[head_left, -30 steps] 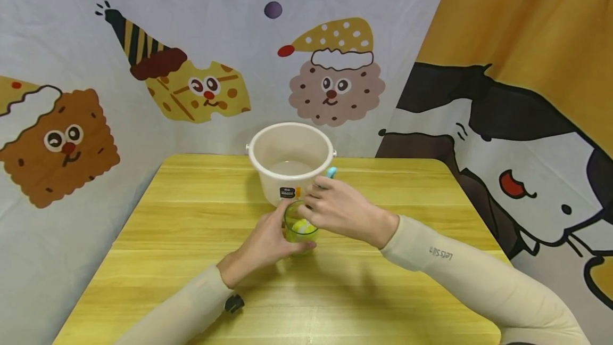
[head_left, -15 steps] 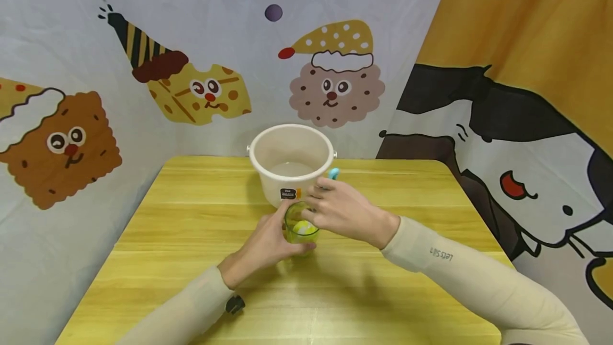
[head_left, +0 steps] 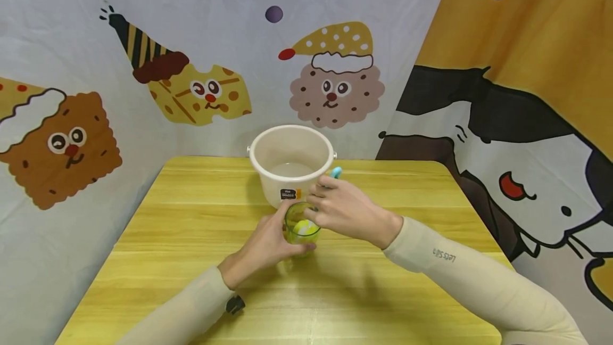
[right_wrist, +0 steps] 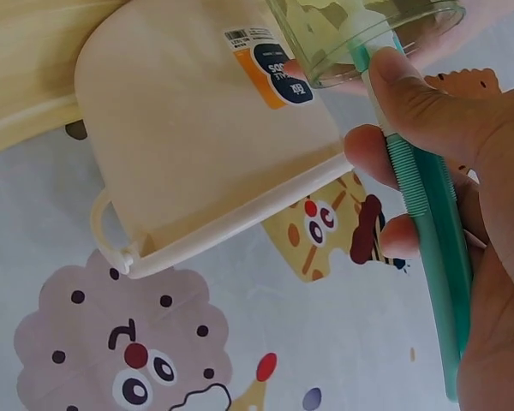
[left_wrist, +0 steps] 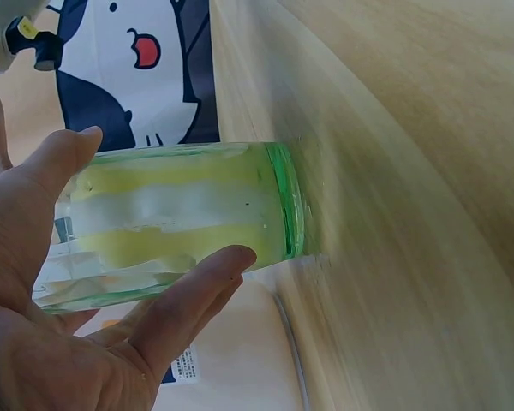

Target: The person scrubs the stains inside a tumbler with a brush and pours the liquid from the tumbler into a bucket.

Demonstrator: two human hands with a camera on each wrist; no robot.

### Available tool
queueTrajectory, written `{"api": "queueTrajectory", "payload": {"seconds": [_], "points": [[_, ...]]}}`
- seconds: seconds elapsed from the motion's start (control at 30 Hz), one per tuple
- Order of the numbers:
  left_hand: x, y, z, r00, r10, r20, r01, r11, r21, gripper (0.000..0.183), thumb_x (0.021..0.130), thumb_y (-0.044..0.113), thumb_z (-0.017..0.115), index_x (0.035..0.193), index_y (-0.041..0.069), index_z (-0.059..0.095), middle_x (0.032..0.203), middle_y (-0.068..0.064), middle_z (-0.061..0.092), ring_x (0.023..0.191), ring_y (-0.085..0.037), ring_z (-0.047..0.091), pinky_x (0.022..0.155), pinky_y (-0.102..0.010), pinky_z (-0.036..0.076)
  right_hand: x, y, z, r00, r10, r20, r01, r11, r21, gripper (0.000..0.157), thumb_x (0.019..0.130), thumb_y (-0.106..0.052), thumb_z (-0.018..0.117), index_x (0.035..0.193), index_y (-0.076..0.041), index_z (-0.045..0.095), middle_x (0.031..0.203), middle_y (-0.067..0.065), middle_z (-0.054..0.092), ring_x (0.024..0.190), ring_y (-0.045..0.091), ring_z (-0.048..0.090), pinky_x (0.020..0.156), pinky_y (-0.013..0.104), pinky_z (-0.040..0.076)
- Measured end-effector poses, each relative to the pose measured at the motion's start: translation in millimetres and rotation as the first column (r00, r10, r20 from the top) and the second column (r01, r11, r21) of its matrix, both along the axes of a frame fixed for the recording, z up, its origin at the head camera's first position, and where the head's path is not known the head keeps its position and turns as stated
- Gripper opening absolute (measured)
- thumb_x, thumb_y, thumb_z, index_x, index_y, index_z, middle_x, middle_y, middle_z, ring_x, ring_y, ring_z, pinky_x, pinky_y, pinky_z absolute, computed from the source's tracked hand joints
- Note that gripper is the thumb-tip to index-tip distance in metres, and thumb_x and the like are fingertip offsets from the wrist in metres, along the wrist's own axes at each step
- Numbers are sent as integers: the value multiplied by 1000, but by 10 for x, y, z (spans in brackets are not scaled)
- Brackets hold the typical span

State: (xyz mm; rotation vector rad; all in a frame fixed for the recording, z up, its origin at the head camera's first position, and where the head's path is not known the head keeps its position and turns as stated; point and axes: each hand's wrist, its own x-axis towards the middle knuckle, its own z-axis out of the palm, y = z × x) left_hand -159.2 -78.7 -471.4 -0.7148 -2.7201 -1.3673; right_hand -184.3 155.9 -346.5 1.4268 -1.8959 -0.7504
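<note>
A green-tinted drinking glass (head_left: pixel 299 241) is upright in front of a bucket, its base on or just above the wooden table; I cannot tell which. My left hand (head_left: pixel 269 237) grips it from the left, thumb and fingers round the wall. Inside the glass sits the yellow-and-white sponge head (left_wrist: pixel 171 205) of a cup-cleaning brush. Its long teal handle (right_wrist: pixel 430 231) is gripped by my right hand (head_left: pixel 344 207), low down near the glass rim. From the head, the handle's light blue end (head_left: pixel 336 172) pokes out above the right hand, leaning right.
The cream bucket (head_left: pixel 272 185) with a black-and-orange label stands right behind the glass, near the back of the wooden table (head_left: pixel 191 212). A printed cartoon curtain (head_left: pixel 215 25) hangs along the back and sides. A dark device (head_left: pixel 234 305) is strapped at the left wrist.
My right hand and the brush handle's end have shifted slightly to the right. My left hand and the glass have stayed almost in place.
</note>
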Motion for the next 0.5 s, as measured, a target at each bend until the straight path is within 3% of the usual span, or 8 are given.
{"api": "queueTrajectory", "payload": {"seconds": [0.5], "points": [[-9,2,-6,1000,10,11,-10,1000,-7,105,88,43,105,171,24,45,136,-8,82,109,-19,83,89,-30,68,43,31,163,1000,0,-8,0,1000,-29,14,95,-31,94,99,-29,81,97,-8,82,100,17,66,103,33,46]]}}
